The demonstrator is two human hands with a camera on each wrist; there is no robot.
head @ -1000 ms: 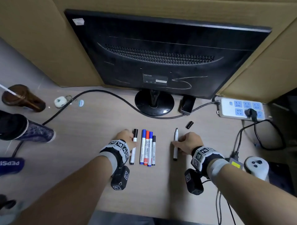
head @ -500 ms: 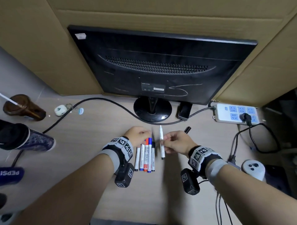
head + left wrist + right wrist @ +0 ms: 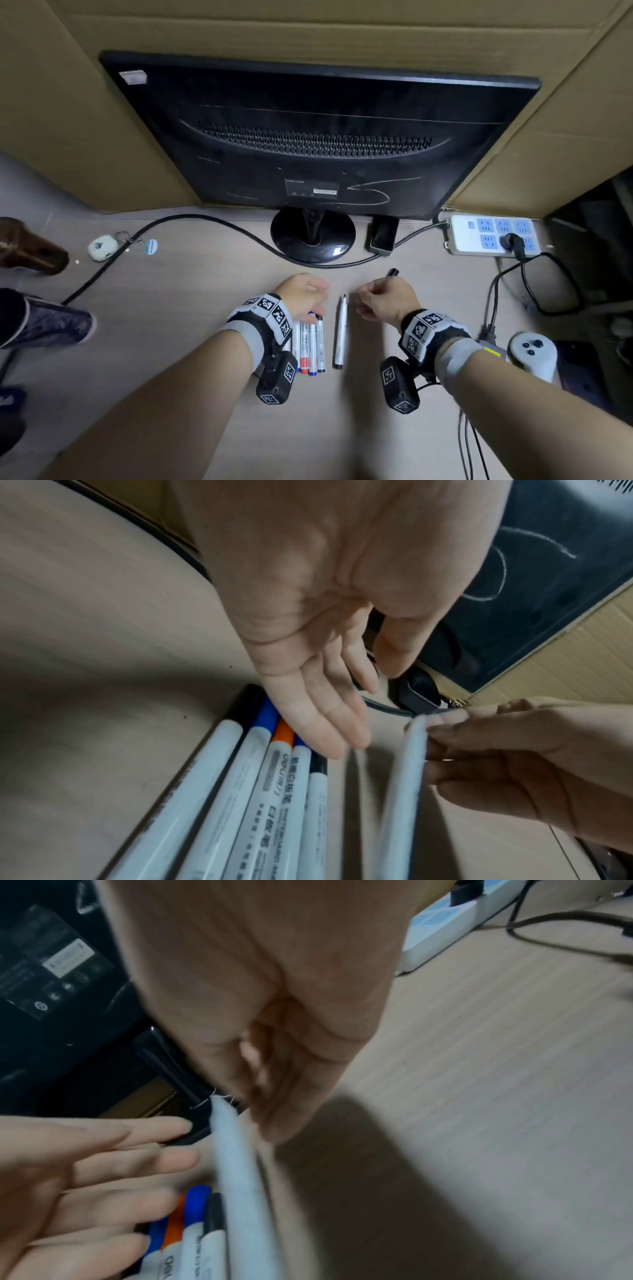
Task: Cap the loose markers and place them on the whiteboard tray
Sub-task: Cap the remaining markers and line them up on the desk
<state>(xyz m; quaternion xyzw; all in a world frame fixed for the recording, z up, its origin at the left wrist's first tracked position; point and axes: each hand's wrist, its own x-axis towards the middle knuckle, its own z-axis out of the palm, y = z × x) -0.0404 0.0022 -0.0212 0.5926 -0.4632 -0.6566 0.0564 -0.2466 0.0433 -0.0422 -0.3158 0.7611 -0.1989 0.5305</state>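
Note:
An uncapped white marker [image 3: 340, 332] lies on the desk between my hands, tip pointing away; it is blurred in the wrist views [image 3: 407, 777] [image 3: 236, 1164]. Its black cap [image 3: 392, 272] lies just beyond my right hand [image 3: 380, 299]. That hand's fingers are curled beside the marker, and the head view shows a small gap between them. My left hand [image 3: 306, 294] hovers flat, fingers straight, over the cap ends of a row of capped markers [image 3: 310, 342] [image 3: 257, 791] with black, blue and orange caps. No whiteboard tray is in view.
A black monitor [image 3: 318, 137] on a round stand [image 3: 313, 236] backs the desk, cardboard behind it. A power strip [image 3: 493, 236] and cables lie at the right, with a white controller [image 3: 532, 354] nearer. A brown cup [image 3: 27, 246] and a dark bottle [image 3: 44, 322] lie left.
My right hand carried the uncapped marker left beside the capped row, then let it go onto the desk and drew back right. My left hand moved over the row's caps.

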